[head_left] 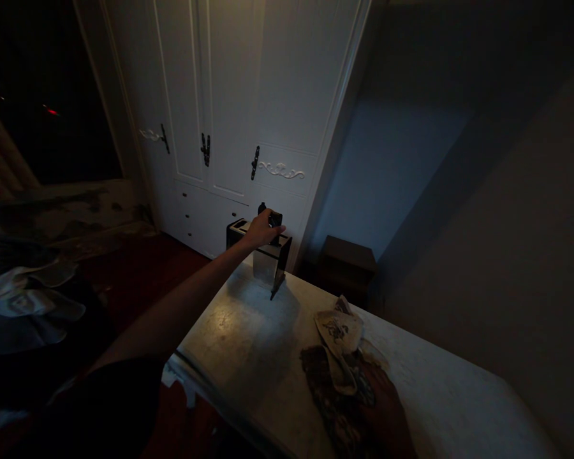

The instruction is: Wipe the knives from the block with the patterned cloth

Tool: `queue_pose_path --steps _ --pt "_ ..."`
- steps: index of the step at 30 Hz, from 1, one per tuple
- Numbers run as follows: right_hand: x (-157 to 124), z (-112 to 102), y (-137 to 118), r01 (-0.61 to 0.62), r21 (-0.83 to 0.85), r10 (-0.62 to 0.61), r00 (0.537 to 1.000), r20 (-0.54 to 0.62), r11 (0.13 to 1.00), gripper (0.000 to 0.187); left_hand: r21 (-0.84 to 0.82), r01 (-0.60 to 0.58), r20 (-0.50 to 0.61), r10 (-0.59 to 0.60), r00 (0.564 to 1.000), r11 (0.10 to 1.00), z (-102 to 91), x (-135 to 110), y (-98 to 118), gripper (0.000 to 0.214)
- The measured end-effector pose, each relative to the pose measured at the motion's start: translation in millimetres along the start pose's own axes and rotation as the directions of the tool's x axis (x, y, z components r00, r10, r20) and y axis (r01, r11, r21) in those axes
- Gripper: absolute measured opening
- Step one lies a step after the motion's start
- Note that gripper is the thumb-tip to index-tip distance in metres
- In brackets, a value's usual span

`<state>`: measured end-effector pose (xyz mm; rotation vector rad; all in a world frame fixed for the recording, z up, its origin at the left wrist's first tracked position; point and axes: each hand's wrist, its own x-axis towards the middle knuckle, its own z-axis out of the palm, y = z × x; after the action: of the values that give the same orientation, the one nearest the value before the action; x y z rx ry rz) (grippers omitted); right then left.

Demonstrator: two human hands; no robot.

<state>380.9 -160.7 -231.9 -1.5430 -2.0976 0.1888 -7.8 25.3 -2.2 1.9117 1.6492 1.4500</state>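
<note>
My left hand [264, 228] reaches out to the far end of the pale tabletop. Its fingers are closed on a small black object [276, 220] whose kind I cannot make out. Just beneath is a box-shaped thing with a shiny side and dark ends [266, 266], rather like a toaster, standing upright. Nearer to me, at the lower right, my right hand [382, 395] is closed on a bunched cloth [328, 392], dark and patterned. A lighter cloth with a printed figure [339, 331] lies crumpled against it. Dim light hides part of the right fingers.
The marble-like tabletop [249, 344] runs from lower right to the centre. Behind it rises a white wardrobe [229, 95] with dark handles. A brown cabinet [347, 252] stands beyond the table by the wall. White fabric [23, 299] is heaped at left above a red floor [138, 280].
</note>
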Motion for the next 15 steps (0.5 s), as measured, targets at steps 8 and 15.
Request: queue_pose_path --steps 8,15 --pt "1.5 -5.7 -2.4 -0.023 0.06 0.023 1.0 -0.001 0.998 0.05 -0.035 0.049 -0.07 -0.052 0.996 0.998 0.1 -8.8 4.7 0.038" --pt "7.6 -27.5 -19.2 -0.155 0.241 0.173 0.984 -0.054 0.958 0.045 -0.12 0.021 -0.474 -0.076 0.877 0.993 18.8 -55.3 33.1 0.044"
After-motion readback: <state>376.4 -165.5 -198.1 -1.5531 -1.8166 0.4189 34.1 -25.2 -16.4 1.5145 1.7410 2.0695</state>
